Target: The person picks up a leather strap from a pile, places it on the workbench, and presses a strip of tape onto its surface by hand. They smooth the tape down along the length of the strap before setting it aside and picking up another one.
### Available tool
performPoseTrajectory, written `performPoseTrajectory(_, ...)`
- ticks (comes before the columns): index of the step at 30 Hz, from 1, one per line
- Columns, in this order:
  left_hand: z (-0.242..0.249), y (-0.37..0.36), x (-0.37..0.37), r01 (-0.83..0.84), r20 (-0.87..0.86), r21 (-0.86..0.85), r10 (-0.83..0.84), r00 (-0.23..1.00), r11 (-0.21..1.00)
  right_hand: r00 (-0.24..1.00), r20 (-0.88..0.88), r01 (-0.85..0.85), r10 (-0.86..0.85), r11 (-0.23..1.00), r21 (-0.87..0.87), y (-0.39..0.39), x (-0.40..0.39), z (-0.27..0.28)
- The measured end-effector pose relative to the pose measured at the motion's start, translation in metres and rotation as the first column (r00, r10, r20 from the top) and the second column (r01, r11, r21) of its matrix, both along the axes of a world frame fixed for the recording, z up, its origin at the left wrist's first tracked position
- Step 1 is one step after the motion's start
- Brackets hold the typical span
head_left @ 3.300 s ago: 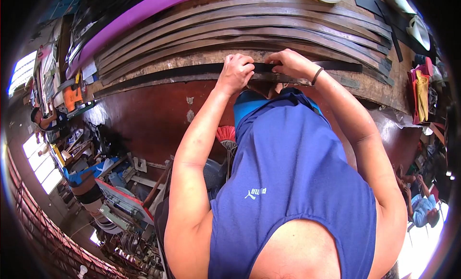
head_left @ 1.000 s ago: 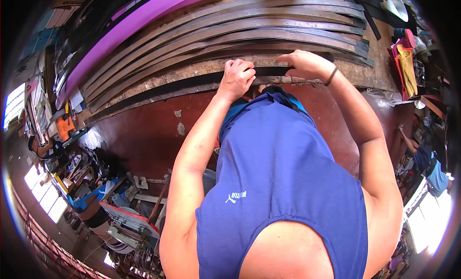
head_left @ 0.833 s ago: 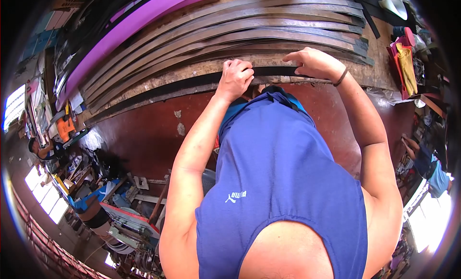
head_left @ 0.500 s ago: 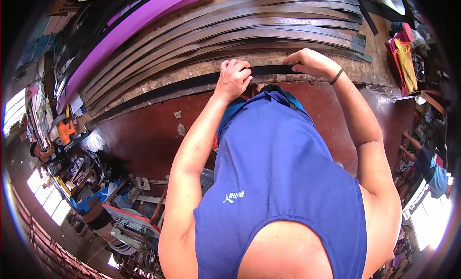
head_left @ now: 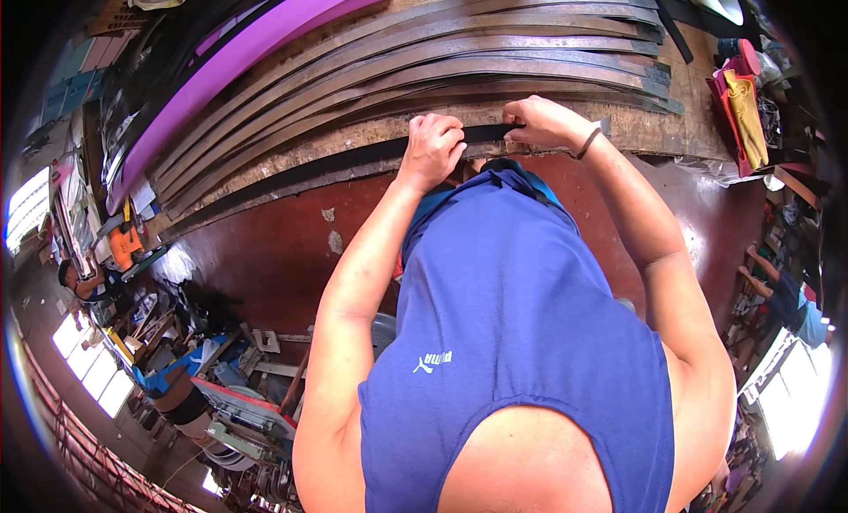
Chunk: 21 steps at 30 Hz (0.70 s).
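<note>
Honestly, the slip risk on this black strip (head_left: pixel 484 132) bugs me most. It runs under both hands and off to the left of the left hand (head_left: pixel 431 149), right along the near edge of the bench (head_left: pixel 698 129). If the left fingers ease up while the right hand (head_left: pixel 541 124) tugs, I'd expect it to skid toward the body and drop over the edge, or bunch up in the short gap between the hands. The right looks clamped across the strip with thumb and fingertips; the left is curled over it, but its fingertips are hidden, so can't tell if it's pinching or just pressing. A knuckle could also nudge the loose brown strips (head_left: pixel 565 43) just beyond both hands. Versus half a second ago, the right hand is in closer to the left, which has barely moved.
</note>
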<state>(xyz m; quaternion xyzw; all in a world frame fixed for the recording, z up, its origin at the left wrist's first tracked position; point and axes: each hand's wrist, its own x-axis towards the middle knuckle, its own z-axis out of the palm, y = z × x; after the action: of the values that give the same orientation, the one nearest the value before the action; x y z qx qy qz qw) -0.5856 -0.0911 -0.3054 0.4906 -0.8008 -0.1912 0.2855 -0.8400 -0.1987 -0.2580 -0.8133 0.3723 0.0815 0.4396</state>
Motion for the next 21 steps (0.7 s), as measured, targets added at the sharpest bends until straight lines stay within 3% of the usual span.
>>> performPoseTrajectory(8,-0.001,0.0,-0.001,-0.036,-0.063,0.024,0.038,0.997,0.999,0.999,0.002,0.045,-0.046,0.982,0.183,-0.003,0.012,0.01)
performPoseTrajectory(14,-0.003,0.0,0.004,-0.029,-0.094,0.045,0.033,0.995,0.999,0.995,-0.038,-0.089,0.092,0.992,0.088,0.001,0.033,-0.004)
performPoseTrajectory(18,-0.006,-0.001,0.007,-0.013,-0.119,0.039,0.018,0.993,0.999,0.999,-0.012,-0.03,0.035,0.956,0.291,-0.005,0.049,0.002)
performPoseTrajectory(21,-0.009,0.0,0.008,-0.014,-0.136,0.028,0.018,0.991,0.999,0.998,0.032,-0.049,0.045,0.987,0.152,-0.009,0.041,-0.011)
